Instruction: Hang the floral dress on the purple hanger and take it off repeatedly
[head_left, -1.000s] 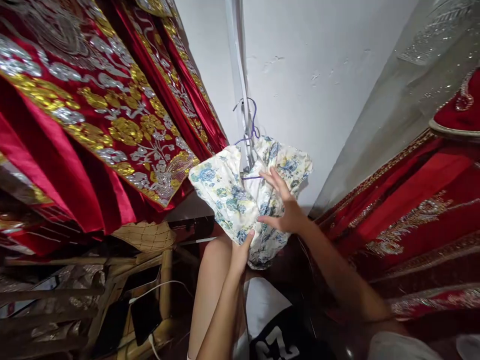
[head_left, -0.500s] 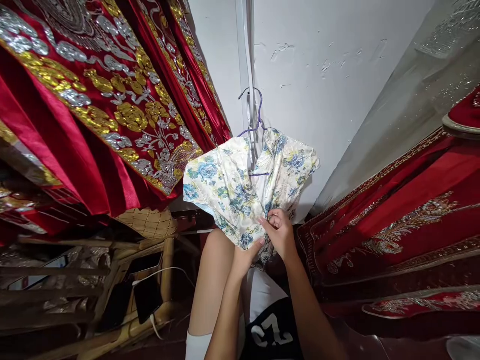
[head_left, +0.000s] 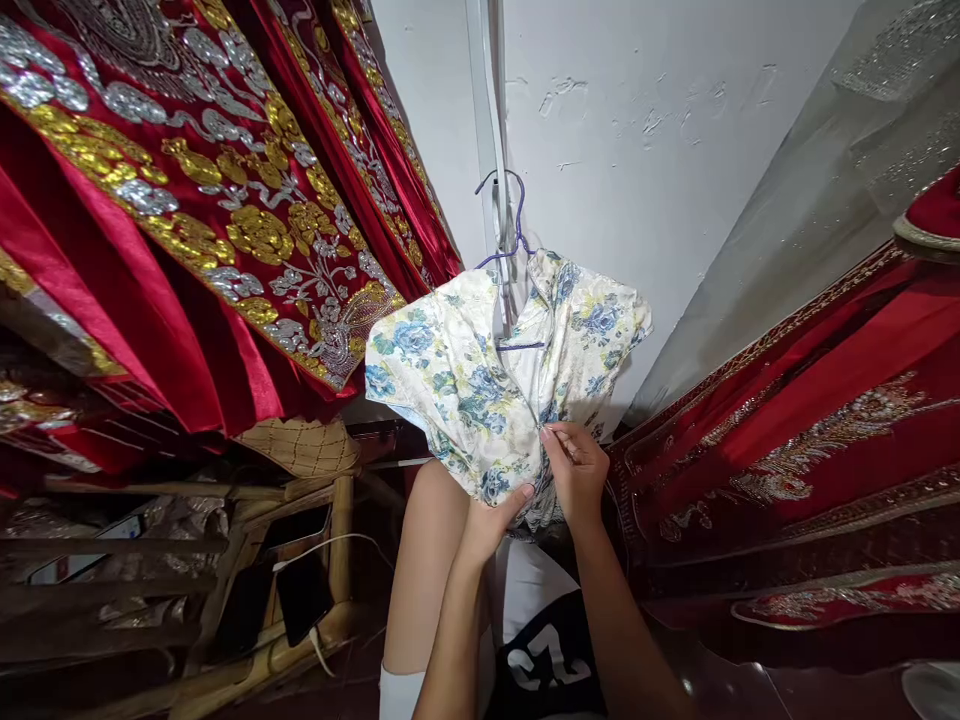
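A short-sleeved floral dress (head_left: 480, 390), cream with blue roses and green leaves, hangs by its shoulders on a purple wire hanger (head_left: 517, 215). Its front lies open in a V, and the lower part is bunched below my hands. My left hand (head_left: 491, 525) grips the cloth low on the front, thumb on top and fingers hidden underneath. Just above and to the right, my right hand (head_left: 577, 470) is closed, thumb and forefinger pinching the lower end of the opening's edge. Whatever small part lies between those fingertips is hidden.
Red garments with gold and silver embroidery (head_left: 262, 235) hang at left. More beaded red cloth (head_left: 787, 450) and sheer white fabric (head_left: 795, 230) are at right. A bamboo chair (head_left: 341, 540) holds phones (head_left: 304, 595) and a white cable. Behind the hanger is a white wall (head_left: 637, 120).
My right hand has shifted slightly to the right, drawing the opening's edge with it. The dress's right shoulder has swung a little outward. My left hand keeps its hold.
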